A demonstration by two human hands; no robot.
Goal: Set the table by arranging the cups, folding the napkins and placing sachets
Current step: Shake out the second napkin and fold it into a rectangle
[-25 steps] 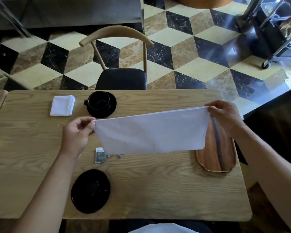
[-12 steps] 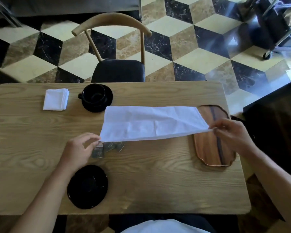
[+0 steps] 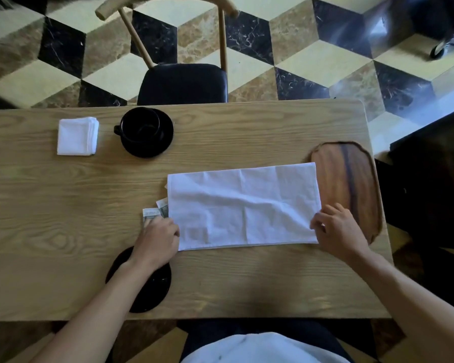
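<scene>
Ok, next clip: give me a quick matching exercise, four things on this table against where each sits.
Things:
1. folded napkin
2. cup
3. open napkin
4. tray

Places:
A. right end of the table
B. on the far saucer
C. far left
D. flat between both hands

Pairs: 1-C, 2-B, 3-D, 4-A

Cube-patterned marble floor [image 3: 312, 56] in cream, tan, black; wooden chair [image 3: 181, 82], black seat, at oak table [image 3: 50, 205].

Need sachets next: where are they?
In the head view, the sachets lie mid-table, tucked against the unfolded napkin's left edge, just above the left hand.
</scene>
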